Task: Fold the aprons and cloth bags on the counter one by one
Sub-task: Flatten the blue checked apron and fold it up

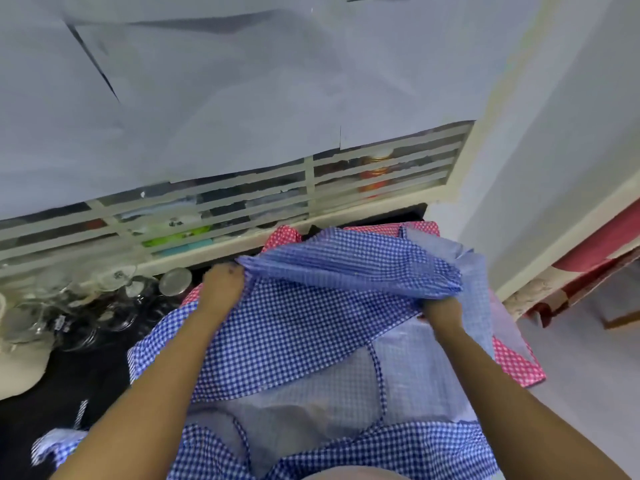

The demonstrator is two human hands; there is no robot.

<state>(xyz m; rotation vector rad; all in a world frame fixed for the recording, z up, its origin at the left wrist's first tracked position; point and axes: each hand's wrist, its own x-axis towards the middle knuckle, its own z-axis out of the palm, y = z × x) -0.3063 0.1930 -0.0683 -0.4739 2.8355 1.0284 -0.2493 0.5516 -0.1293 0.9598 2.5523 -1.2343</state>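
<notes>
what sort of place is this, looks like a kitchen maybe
Probably a home kitchen: a dark counter holds a cluster of clear glassware, and a slatted window runs along behind it. A blue checked apron is spread over the counter, gripped by the left hand and right hand.

Both hands grip the blue gingham apron (294, 327), left hand (223, 285) and right hand (441, 308) lifting its far edge; red dotted cloth (516, 365) lies beneath; glass jars (114, 299) stand left.
</notes>
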